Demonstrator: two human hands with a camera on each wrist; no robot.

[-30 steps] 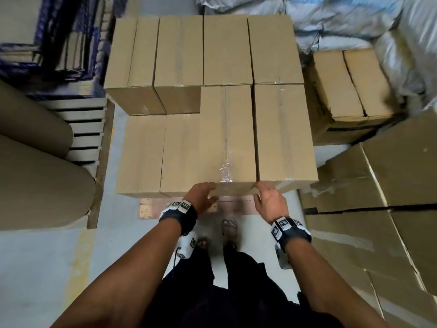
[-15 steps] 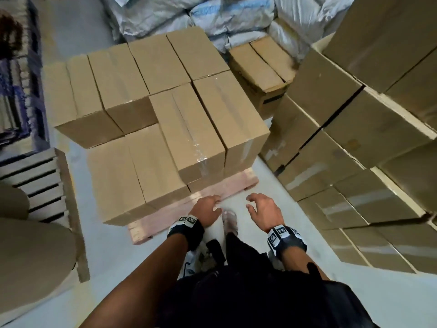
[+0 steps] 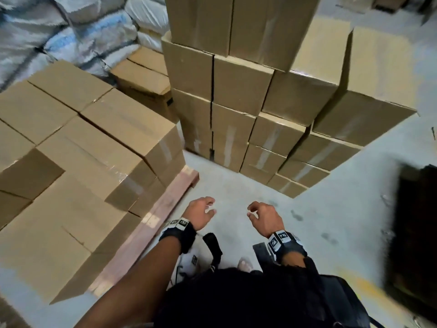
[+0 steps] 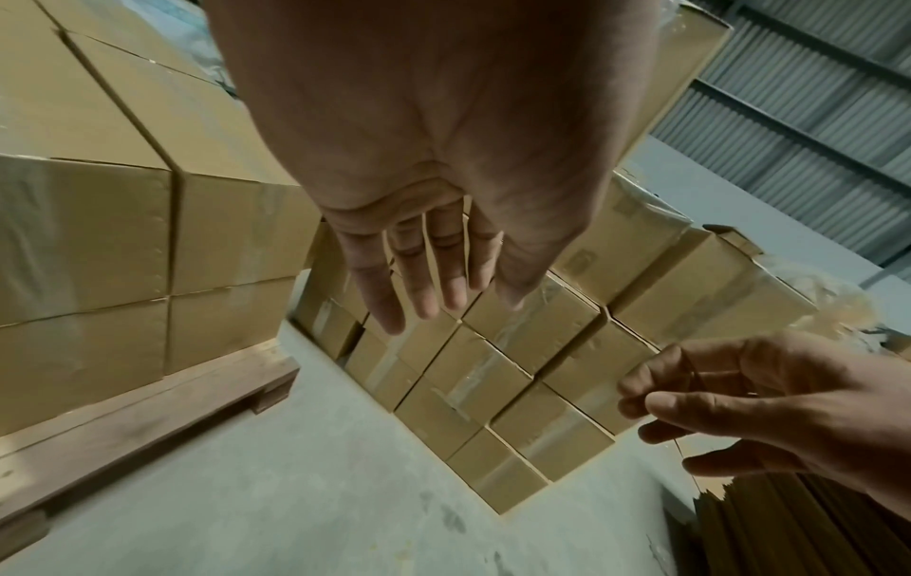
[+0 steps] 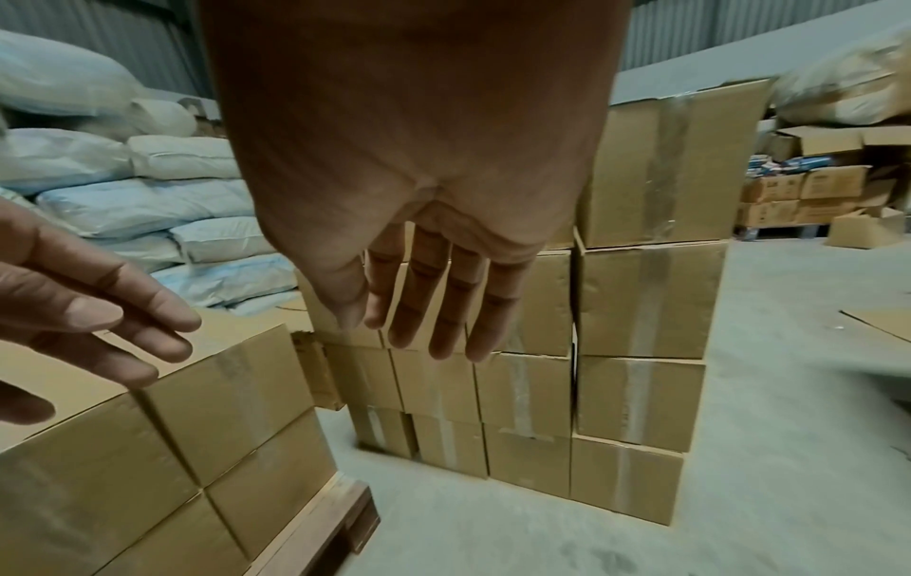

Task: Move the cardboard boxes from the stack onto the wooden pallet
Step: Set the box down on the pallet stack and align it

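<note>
Both hands empty, held low over the concrete floor (image 3: pixel 331 209) in front of the body. Left hand (image 3: pixel 199 213): fingers (image 4: pixel 419 280) loosely spread, lightly curled, gripping nothing. Right hand (image 3: pixel 264 217): fingers (image 5: pixel 438 308) likewise apart and relaxed, nothing between them.

Just left of the hands, the wooden pallet (image 3: pixel 165 204), its reddish edge board showing under the load. Cardboard boxes on the pallet (image 3: pixel 99 147) sit in at least two layers, taped seams up; the top layer is incomplete, with a lower step at the near corner and a dark gap further left.

Ahead and right, across a strip of bare floor, the stack (image 3: pixel 272 102): sealed cardboard boxes, several tiers high, stepped, top out of view. Many boxes remain there.

Beyond the pallet, one open carton (image 3: pixel 142 79) and piled white sacks (image 3: pixel 71 31).

Judgement: task part done, a fair share loaded, a large share of the source stack left. Current step reads as between loads, facing the stack for the next box. Room remains on the pallet's upper layer.
</note>
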